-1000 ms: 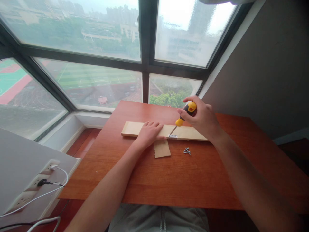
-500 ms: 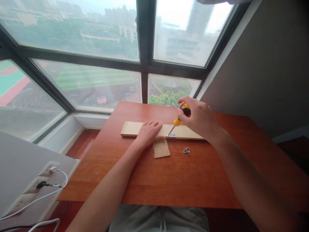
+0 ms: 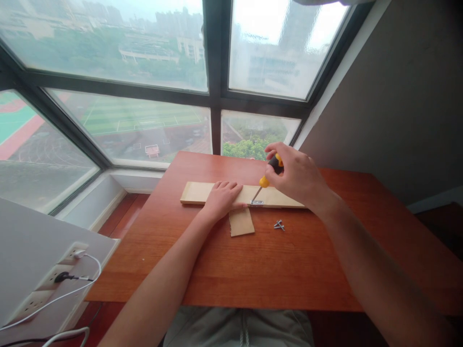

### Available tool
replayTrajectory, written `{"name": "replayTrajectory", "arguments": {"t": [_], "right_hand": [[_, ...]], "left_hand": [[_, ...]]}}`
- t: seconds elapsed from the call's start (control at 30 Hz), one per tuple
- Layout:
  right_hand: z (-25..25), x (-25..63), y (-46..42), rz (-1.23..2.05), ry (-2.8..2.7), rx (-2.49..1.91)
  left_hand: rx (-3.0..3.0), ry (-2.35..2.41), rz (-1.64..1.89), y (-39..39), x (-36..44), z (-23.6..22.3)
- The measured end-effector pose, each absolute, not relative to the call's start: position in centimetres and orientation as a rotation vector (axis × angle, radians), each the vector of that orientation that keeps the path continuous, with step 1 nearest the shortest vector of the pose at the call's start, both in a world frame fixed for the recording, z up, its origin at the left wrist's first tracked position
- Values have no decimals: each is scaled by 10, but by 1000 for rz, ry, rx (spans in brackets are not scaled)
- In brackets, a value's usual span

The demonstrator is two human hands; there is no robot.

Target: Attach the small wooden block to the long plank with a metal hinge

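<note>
A long pale wooden board [image 3: 195, 192] lies across the far part of the reddish table [image 3: 260, 270]. My left hand [image 3: 222, 198] lies flat on it, fingers stretched out, pressing it down. My right hand [image 3: 294, 176] is closed around a yellow and black screwdriver [image 3: 266, 179], held tilted. Its tip rests on a small metal bracket [image 3: 257, 202] at the board's near edge. A short wooden piece [image 3: 242, 222] sticks out toward me from under the board, just below my left hand.
Several loose screws [image 3: 279, 225] lie on the table to the right of the short piece. A large window [image 3: 144, 96] rises behind the table and a grey wall [image 3: 398, 106] stands at right. A power strip with plugged cables [image 3: 61, 275] sits at lower left.
My right hand has turned on the screwdriver handle and shifted slightly left, so less of the yellow handle shows. My left hand and the board have stayed in place.
</note>
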State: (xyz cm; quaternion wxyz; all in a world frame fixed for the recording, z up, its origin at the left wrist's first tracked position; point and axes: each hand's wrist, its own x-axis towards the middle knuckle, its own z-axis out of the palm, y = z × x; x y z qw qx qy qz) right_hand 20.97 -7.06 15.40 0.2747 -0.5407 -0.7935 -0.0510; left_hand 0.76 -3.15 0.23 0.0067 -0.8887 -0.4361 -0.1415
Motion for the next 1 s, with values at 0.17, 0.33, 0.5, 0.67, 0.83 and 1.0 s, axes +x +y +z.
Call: {"name": "replayTrajectory", "arguments": {"t": [0.17,0.33,0.5,0.67,0.83,1.0], "right_hand": [[154,208,-71,-155,-2140,-1457],[154,205,-68,-215,-2123,-1540],[154,203,-68,-153,-2150,-1476],[155,200,-71,-176,-2158,-1502],[154,200,-68,-230,-2136,-1555],[154,201,-69,-136,-2170,-1452]], "left_hand": [[-2783,-1359,-441,-32,8,2],[-2781,-1348,-456,-32,7,0],[-2780,-1356,-460,-32,7,-3],[-2795,-1373,-448,-33,7,-3],[-2784,-1440,-432,-41,10,1],[-2789,-1490,-389,-45,13,1]]}}
